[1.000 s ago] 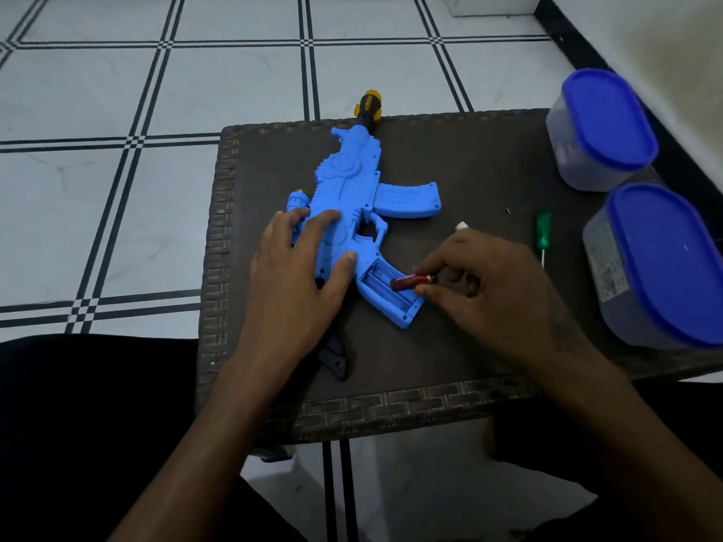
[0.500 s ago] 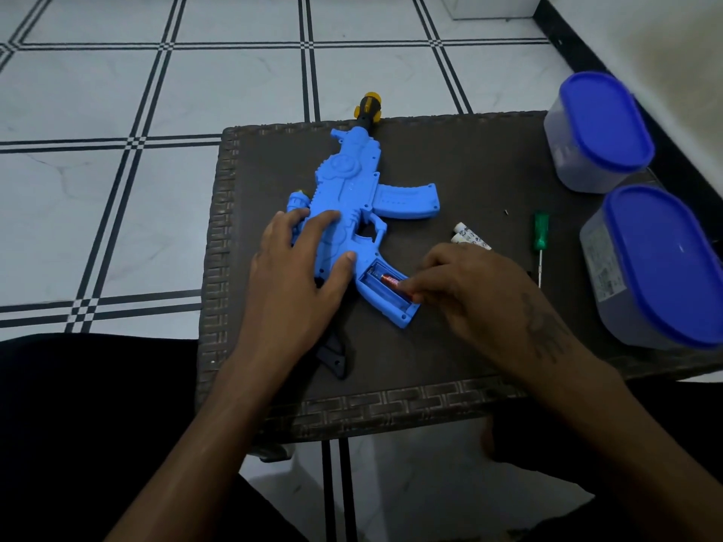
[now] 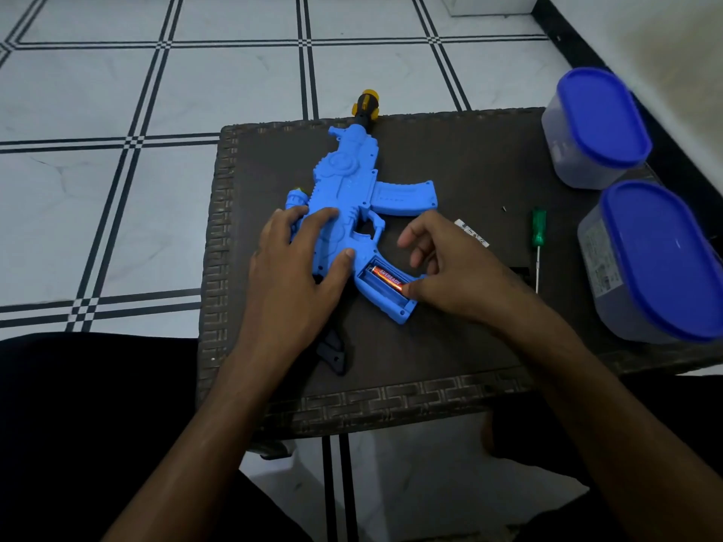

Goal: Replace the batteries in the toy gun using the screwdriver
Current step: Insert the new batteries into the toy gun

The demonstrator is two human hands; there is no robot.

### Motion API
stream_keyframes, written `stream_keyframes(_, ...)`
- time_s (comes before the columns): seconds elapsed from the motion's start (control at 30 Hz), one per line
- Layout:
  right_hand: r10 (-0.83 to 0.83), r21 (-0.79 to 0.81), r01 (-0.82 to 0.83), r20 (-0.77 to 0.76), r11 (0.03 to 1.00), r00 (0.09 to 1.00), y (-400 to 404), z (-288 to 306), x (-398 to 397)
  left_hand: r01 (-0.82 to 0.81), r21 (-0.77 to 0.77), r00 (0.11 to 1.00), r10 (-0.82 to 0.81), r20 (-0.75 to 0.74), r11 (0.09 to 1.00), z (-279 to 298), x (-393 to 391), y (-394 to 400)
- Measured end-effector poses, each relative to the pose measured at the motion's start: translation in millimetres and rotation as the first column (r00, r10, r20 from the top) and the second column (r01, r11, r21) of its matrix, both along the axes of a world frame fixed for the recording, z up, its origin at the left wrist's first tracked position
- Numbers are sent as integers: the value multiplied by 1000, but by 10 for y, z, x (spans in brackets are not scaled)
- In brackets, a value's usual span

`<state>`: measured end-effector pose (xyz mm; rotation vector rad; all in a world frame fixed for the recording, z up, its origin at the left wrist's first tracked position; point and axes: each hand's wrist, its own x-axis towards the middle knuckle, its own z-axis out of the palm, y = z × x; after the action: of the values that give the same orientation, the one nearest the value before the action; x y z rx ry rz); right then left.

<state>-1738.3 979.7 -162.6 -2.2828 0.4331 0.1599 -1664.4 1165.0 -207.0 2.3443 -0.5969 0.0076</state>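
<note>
A blue toy gun (image 3: 354, 181) lies on a dark woven table (image 3: 450, 158), its yellow-black muzzle over the far edge. Its grip compartment is uncovered and a red battery (image 3: 385, 278) lies inside. My left hand (image 3: 297, 264) presses flat on the gun's body with straight fingers. My right hand (image 3: 450, 267) is beside the grip, its thumb tip pushing on the battery's near end, the other fingers loosely raised. A green-handled screwdriver (image 3: 538, 236) lies to the right. White batteries (image 3: 471, 232) lie just past my right hand, partly hidden.
Two clear containers with blue lids stand at the table's right edge, one further back (image 3: 594, 127) and one nearer (image 3: 657, 264). A small screw (image 3: 504, 208) lies near the screwdriver. A dark cover piece (image 3: 332, 354) lies beneath my left wrist. White tiled floor surrounds the table.
My right hand brought the red battery from above the grip down into the compartment, then let go of its pinch; only the thumb touches it now. My left hand stayed put.
</note>
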Motion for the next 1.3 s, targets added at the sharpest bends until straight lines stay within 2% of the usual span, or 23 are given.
stream_keyframes(0.1,-11,79,9,17,997,1000,50,-6,42,-4,1,1000,4,7,1000,6,-3,-1)
stream_keyframes(0.17,15,45,-18,68,999,998,77,-13,2,-3,5,1000,3,7,1000,-7,0,11)
stream_keyframes(0.3,-190,-10,201,274,980,943,-79,49,-191,-7,-7,1000,7,25,1000,-5,4,-6)
stream_keyframes(0.4,-265,-143,294,194,945,945,-307,83,-288,-8,-10,1000,8,29,1000,-13,-1,-5)
stream_keyframes(0.63,-230,-416,239,72,878,970,-381,28,-282,-13,-30,1000,13,11,999,-9,1,-5)
stream_keyframes(0.87,-229,-493,197,-5,848,973,-312,76,-253,-17,-24,1000,17,23,1000,-4,4,7)
stream_keyframes(0.97,-224,-449,198,-6,872,975,-305,86,-266,-20,-6,999,20,41,1000,-15,-2,3)
stream_keyframes(1.1,-203,-323,263,210,909,956,-271,112,-321,-22,-6,999,22,48,1000,-23,0,7)
stream_keyframes(1.23,-269,16,293,444,956,854,-147,229,-394,-22,2,999,22,50,1000,-32,7,12)
stream_keyframes(1.3,-292,150,250,500,956,815,-77,294,-409,-23,-3,999,23,46,1000,-36,11,15)
